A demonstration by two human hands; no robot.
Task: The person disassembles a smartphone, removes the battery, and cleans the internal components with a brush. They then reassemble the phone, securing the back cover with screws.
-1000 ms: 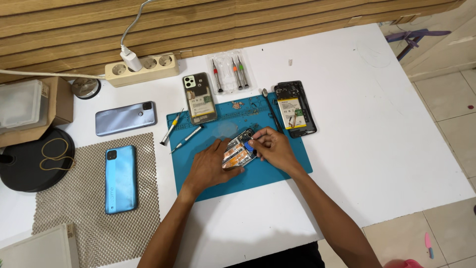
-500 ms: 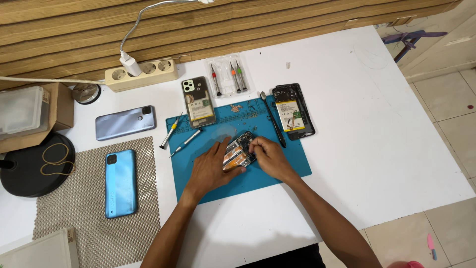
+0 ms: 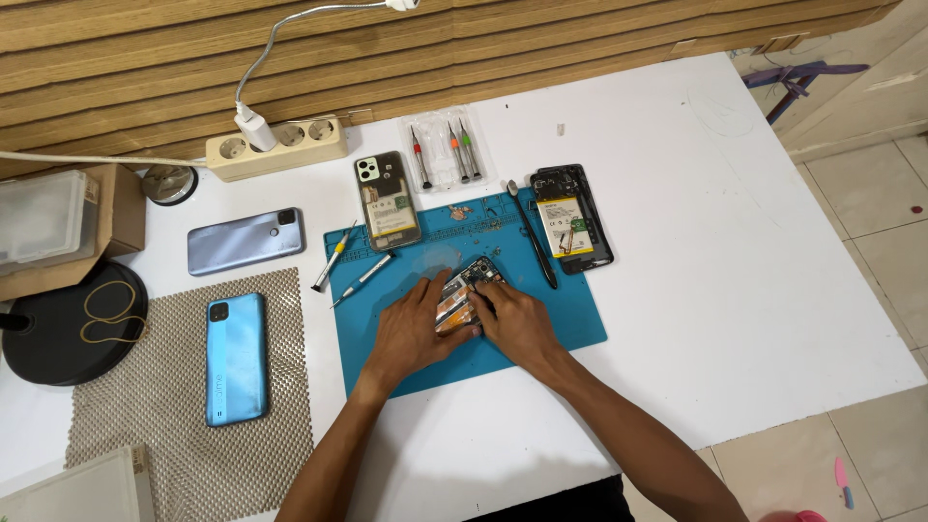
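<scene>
An opened phone (image 3: 468, 288) with its insides exposed lies on the blue repair mat (image 3: 561, 319). My left hand (image 3: 411, 329) rests flat on the mat with its fingers pressed on the phone's left side. My right hand (image 3: 517, 324) covers the phone's lower right part, fingers curled on it. Whether the right hand holds a small tool is hidden by the fingers.
Two screwdrivers (image 3: 350, 269) lie at the mat's left edge, a black spudger (image 3: 532, 235) on the right. A phone in a clear case (image 3: 388, 200), an opened black phone (image 3: 570, 218), a screwdriver pack (image 3: 445, 152), a power strip (image 3: 275, 148) and two blue phones (image 3: 235, 359) surround the mat.
Both hands have stayed on the opened phone and shifted slightly; the right hand has dropped lower over the phone. The camera view has drifted a little.
</scene>
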